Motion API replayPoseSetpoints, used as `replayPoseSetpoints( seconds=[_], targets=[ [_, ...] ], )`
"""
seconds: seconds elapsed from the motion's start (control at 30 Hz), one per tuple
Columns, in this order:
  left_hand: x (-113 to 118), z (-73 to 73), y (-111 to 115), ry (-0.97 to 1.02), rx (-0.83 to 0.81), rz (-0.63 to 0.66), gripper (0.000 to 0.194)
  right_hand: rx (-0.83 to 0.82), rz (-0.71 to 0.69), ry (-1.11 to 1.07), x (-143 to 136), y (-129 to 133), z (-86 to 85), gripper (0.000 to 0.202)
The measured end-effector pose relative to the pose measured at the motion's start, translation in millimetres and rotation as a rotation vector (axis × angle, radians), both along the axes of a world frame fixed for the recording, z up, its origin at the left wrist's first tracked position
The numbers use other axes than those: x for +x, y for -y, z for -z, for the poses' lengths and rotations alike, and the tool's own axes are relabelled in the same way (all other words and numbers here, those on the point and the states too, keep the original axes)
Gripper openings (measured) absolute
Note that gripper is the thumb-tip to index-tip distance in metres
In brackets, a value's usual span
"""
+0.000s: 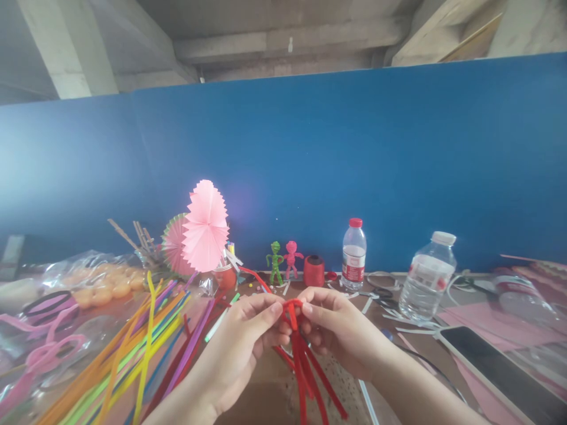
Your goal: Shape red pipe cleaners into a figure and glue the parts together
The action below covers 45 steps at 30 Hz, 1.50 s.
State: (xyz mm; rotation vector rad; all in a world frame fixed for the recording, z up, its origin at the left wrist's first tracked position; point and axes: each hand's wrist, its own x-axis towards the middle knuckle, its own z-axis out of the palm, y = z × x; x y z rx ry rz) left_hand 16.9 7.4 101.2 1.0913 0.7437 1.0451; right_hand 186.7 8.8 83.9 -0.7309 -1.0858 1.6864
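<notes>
Between both hands is a bundle of red pipe cleaners (297,354), bent together at the top with several loose ends hanging down. My left hand (254,327) pinches the left side of the bent top between thumb and fingers. On the other side, my right hand (334,321) grips the top with its thumb and forefinger. Beyond the hands stand a green figure (275,262) and a pink figure (291,260) made of wound stems. A red spool of thread (314,271) is to their right.
Colourful pipe cleaners (128,354) lie on the left near pink scissors (44,354). Pink paper fans (206,227) stand behind. To the right are a small water bottle (354,260), a larger bottle (427,277) and a phone (500,372). A blue partition (310,165) closes off the back.
</notes>
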Motion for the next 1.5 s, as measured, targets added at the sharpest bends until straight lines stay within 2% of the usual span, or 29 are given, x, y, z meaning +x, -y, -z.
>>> replayPoseSetpoints(
  seconds=[0.13, 0.27, 0.5, 0.73, 0.87, 1.0, 1.17, 1.5],
  targets=[
    [0, -1.5, 1, -0.008, -0.007, 0.020, 0.010, 0.009, -0.013, 0.001, 0, 0, 2.6, 0.030],
    [0, -3.4, 2, -0.093, 0.056, -0.001, 0.007, 0.038, -0.018, 0.005, -2, 2, 4.2, 0.028],
    [0, -1.5, 2, -0.149, 0.137, 0.002, 0.004, 0.077, 0.032, 0.062, -5, 3, 4.8, 0.027],
    [0, -1.5, 3, -0.192, 0.161, 0.010, 0.009, 0.057, 0.064, 0.077, -8, 5, 3.3, 0.029],
    [3, -5.1, 4, -0.264, 0.174, -0.050, 0.007, 0.060, 0.076, 0.101, -8, 4, 4.6, 0.026],
    [0, -6.9, 4, -0.447, 0.340, -0.123, 0.004, 0.185, 0.140, 0.243, -6, 3, 3.5, 0.018],
    [-7, -5.5, 2, -0.535, 0.476, -0.116, 0.013, 0.304, 0.204, 0.361, -2, 4, 1.3, 0.008],
    [-12, -4.8, -1, -0.500, 0.484, -0.035, 0.012, 0.288, 0.033, 0.135, 3, 3, 0.4, 0.020]
  ],
)
